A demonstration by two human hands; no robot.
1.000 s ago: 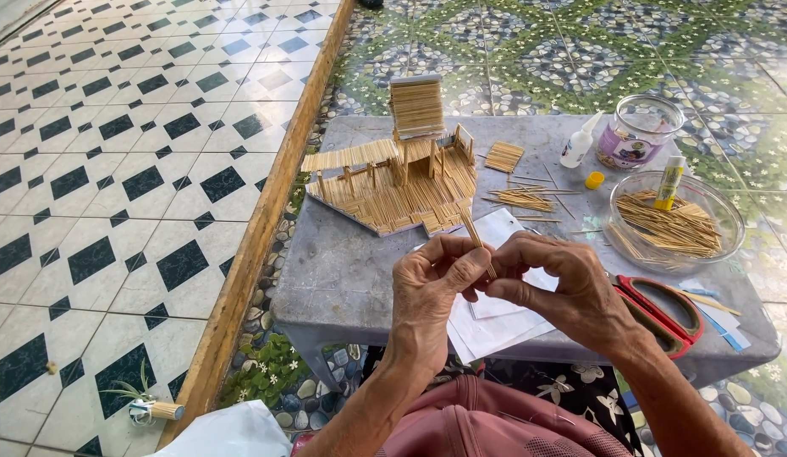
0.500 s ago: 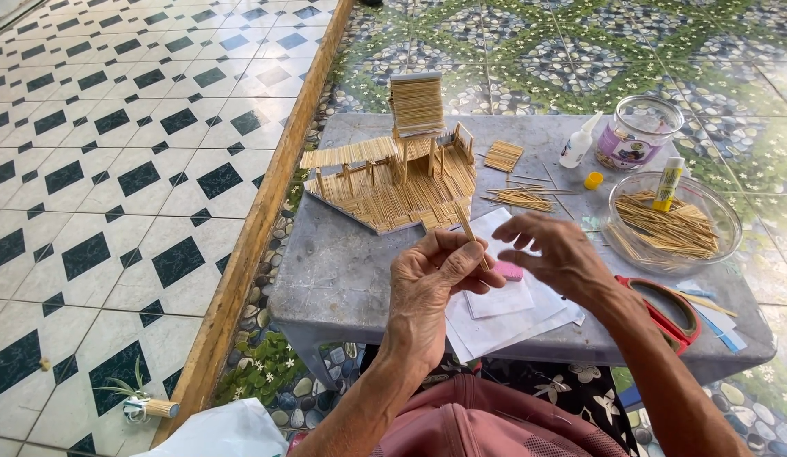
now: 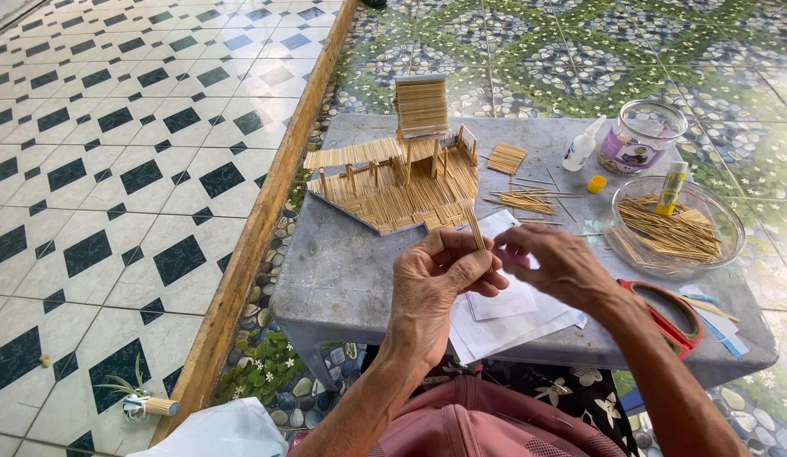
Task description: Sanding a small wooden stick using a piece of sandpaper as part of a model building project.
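Observation:
My left hand (image 3: 436,283) pinches a small bundle of thin wooden sticks (image 3: 474,225), held upright above the white paper sheets (image 3: 503,313). My right hand (image 3: 558,264) hovers right beside it, fingers curled near the sticks' lower end, with something pink between the fingers. Just beyond stands a model boat made of sticks (image 3: 402,173) on the grey table (image 3: 343,271).
A glass bowl of sticks (image 3: 677,228) with a glue tube (image 3: 671,188) is at right. A white glue bottle (image 3: 580,145), a yellow cap (image 3: 596,184), a jar (image 3: 641,137), loose sticks (image 3: 525,201) and red scissors (image 3: 668,311) lie around. A wooden kerb (image 3: 266,211) runs at left.
My right hand drew apart from the left hand, then came back to the sticks. The left hand keeps holding the bundle in about the same place.

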